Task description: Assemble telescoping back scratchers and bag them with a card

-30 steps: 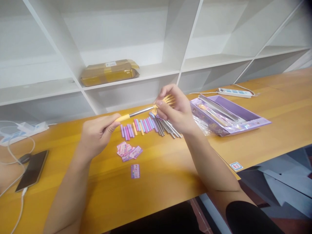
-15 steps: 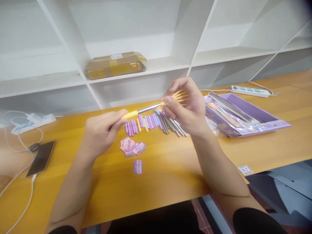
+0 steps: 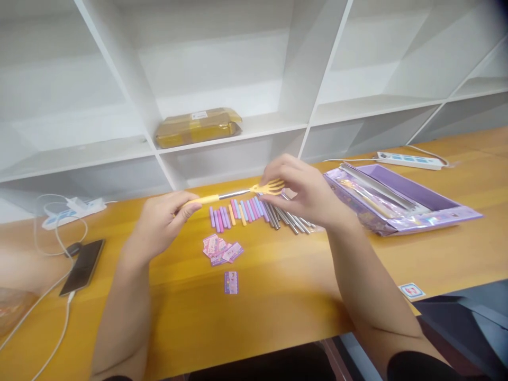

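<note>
Held level above the table is a back scratcher (image 3: 233, 194) with a yellow handle, a silver metal rod and a yellow claw head. My left hand (image 3: 162, 219) is closed around the handle end. At the claw end, my right hand (image 3: 304, 190) has its thumb below and its fingers above the head, apart from each other; whether they touch it is unclear. Beneath lie a row of short pink, purple, blue and yellow sticks (image 3: 240, 211) and several metal rods (image 3: 293, 219), partly hidden by my right hand. Nearer me are a pile of small printed cards (image 3: 222, 250) and one single card (image 3: 230, 282).
A purple box (image 3: 431, 225) with wrapped items stands on the right. A power strip (image 3: 410, 160) lies behind it, another power strip (image 3: 75, 211) at left. A phone (image 3: 83, 267) with a cable lies left. A taped parcel (image 3: 198, 128) sits on the white shelf (image 3: 270, 124).
Both hands and the back scratcher have come lower in the view. My right thumb and fingers have parted at the claw head, which shows more fully. The camera has tilted slightly.
</note>
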A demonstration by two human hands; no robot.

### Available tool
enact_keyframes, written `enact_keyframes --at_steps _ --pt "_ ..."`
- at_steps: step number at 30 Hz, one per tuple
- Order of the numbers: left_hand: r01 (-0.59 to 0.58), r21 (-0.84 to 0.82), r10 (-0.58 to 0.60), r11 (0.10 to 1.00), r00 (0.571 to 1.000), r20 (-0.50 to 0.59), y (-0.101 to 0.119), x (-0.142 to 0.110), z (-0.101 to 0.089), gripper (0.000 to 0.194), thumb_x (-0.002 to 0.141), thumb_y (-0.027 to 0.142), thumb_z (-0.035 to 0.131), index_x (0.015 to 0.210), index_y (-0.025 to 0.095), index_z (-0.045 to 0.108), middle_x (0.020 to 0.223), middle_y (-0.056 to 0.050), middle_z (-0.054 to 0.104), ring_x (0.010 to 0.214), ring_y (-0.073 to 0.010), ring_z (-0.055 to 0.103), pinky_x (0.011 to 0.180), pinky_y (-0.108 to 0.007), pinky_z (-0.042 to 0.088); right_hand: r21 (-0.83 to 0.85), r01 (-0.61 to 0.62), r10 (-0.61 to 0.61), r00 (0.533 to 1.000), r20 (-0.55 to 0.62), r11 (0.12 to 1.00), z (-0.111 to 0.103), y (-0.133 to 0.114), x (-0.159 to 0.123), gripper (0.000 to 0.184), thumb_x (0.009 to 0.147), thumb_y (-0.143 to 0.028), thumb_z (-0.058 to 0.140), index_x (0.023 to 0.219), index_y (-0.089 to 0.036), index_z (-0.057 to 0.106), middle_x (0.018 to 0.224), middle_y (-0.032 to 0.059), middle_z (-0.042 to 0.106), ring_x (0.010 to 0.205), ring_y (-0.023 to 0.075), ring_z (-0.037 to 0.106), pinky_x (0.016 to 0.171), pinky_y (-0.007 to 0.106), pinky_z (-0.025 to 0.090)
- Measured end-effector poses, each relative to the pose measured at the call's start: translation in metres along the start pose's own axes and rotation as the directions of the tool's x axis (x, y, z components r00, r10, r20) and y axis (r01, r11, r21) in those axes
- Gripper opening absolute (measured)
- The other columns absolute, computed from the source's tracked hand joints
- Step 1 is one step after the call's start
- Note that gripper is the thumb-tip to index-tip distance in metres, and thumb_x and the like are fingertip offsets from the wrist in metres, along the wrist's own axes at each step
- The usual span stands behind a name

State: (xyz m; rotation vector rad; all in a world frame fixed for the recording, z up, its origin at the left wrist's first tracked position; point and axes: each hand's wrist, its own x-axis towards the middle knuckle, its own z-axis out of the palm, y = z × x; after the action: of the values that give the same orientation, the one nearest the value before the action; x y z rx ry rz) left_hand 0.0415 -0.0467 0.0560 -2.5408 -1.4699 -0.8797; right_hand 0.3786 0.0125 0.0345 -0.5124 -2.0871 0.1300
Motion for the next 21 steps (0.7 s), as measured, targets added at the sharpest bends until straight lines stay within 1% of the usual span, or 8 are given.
enact_keyframes --at_steps 3,6,9,11,13,15,17,21 --pt "0.015 0.093 -0.015 0.996 1.000 -0.007 -0.002 -0.001 0.001 0.034 0.113 0.046 0.054 0.100 0.023 0.077 0.090 -0.001 0.078 0.077 -0.0163 0.067 0.072 -0.028 0.045 -0.103 0.050 -0.052 0.999 -0.013 0.993 0.004 -0.004 0.001 0.005 0.108 -0.031 0.068 0.108 -0.026 0.069 0.109 0.0067 0.069 0.099 0.0209 0.068 0.083 0.036 0.057" --pt "-0.065 0.243 0.068 0.968 0.998 -0.001 0.000 -0.005 0.006 0.032 0.113 0.045 0.054 0.105 0.022 0.075 0.098 -0.003 0.080 0.085 -0.0203 0.070 0.075 -0.032 0.045 -0.091 0.019 -0.020 1.000 -0.002 0.996 0.012 -0.007 0.001 0.011 0.110 -0.035 0.064 0.105 -0.026 0.067 0.103 0.0052 0.070 0.089 0.0188 0.068 0.076 0.034 0.056" --pt "-0.137 0.387 0.165 0.912 0.985 -0.041 0.010 -0.008 0.013 0.027 0.115 0.037 0.051 0.112 0.020 0.072 0.103 -0.005 0.080 0.089 -0.0225 0.072 0.078 -0.035 0.046 -0.083 -0.096 0.099 0.995 0.027 0.992 0.019 -0.009 0.001 0.015 0.112 -0.038 0.060 0.109 -0.024 0.067 0.100 0.0037 0.071 0.076 0.0158 0.066 0.071 0.033 0.053" --pt "-0.157 0.447 0.209 0.881 0.975 -0.070 0.018 -0.008 0.018 0.024 0.114 0.029 0.049 0.114 0.018 0.071 0.102 -0.006 0.079 0.087 -0.0221 0.071 0.078 -0.036 0.047 -0.104 -0.200 0.206 0.977 0.047 0.974 0.023 -0.013 0.001 0.018 0.114 -0.038 0.056 0.119 -0.024 0.065 0.103 0.0047 0.073 0.076 0.0170 0.066 0.071 0.033 0.051" --pt "-0.164 0.480 0.238 0.862 0.966 -0.097 0.024 -0.007 0.022 0.022 0.112 0.023 0.049 0.115 0.017 0.070 0.097 -0.005 0.077 0.082 -0.0211 0.069 0.075 -0.036 0.047 -0.133 -0.262 0.275 0.958 0.084 0.956 0.025 -0.018 0.001 0.024 0.114 -0.042 0.053 0.127 -0.023 0.062 0.108 0.0065 0.074 0.079 0.0189 0.067 0.068 0.033 0.048" --pt "-0.158 0.497 0.257 0.853 0.956 -0.138 0.027 -0.005 0.025 0.022 0.107 0.018 0.049 0.111 0.017 0.071 0.091 -0.005 0.075 0.077 -0.0202 0.066 0.072 -0.036 0.047 -0.197 -0.244 0.272 0.953 0.134 0.950 0.028 -0.022 0.001 0.032 0.114 -0.050 0.054 0.131 -0.023 0.060 0.113 0.0078 0.073 0.076 0.0185 0.064 0.064 0.032 0.044" --pt "-0.147 0.506 0.267 0.850 0.948 -0.172 0.028 -0.004 0.027 0.021 0.102 0.014 0.050 0.105 0.017 0.071 0.087 -0.004 0.073 0.075 -0.0203 0.064 0.069 -0.036 0.046 -0.298 -0.171 0.227 0.960 0.162 0.939 0.031 -0.025 -0.001 0.036 0.114 -0.054 0.051 0.130 -0.023 0.061 0.116 0.0082 0.071 0.071 0.0166 0.059 0.060 0.031 0.039" --pt "-0.111 0.512 0.230 0.852 0.958 -0.174 0.028 -0.005 0.029 0.017 0.094 0.012 0.053 0.094 0.019 0.069 0.084 -0.005 0.070 0.077 -0.0211 0.063 0.066 -0.036 0.043 -0.491 -0.027 0.110 0.984 0.141 0.871 0.039 -0.024 -0.004 0.035 0.118 -0.047 0.040 0.122 -0.022 0.064 0.113 0.0097 0.065 0.067 0.0152 0.050 0.057 0.031 0.030"
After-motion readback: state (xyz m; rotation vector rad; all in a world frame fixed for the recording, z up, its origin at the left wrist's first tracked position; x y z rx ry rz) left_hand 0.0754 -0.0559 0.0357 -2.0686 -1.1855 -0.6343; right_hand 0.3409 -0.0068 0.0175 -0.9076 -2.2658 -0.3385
